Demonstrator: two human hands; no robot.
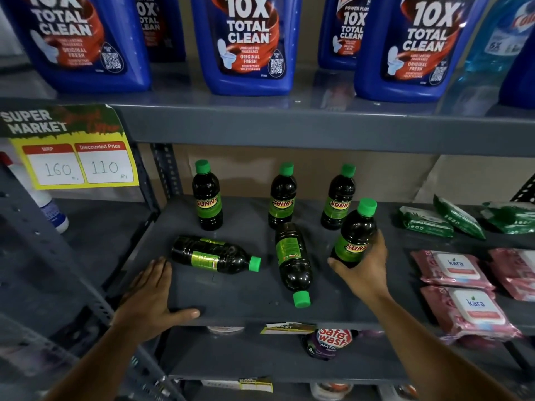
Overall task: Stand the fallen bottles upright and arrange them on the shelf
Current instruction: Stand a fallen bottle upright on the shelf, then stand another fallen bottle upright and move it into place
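Dark bottles with green caps and green SUNNY labels stand on the grey middle shelf [237,302]. Three stand upright at the back: left [207,198], middle [282,198], right [338,199]. Two lie on their sides: one [214,255] with its cap pointing right, another [293,263] with its cap toward the front edge. My right hand [366,267] is shut around the lower part of a tilted, nearly upright bottle [357,233]. My left hand [152,296] rests flat on the shelf's front left corner, fingers spread, just short of the left fallen bottle.
Large blue toilet-cleaner bottles [249,44] fill the shelf above. Green packets [425,222] and pink wipe packs [454,269] lie to the right. A yellow price sign [78,163] hangs at left by the slotted upright post [166,169]. A Safe Wash pouch [330,342] sits below.
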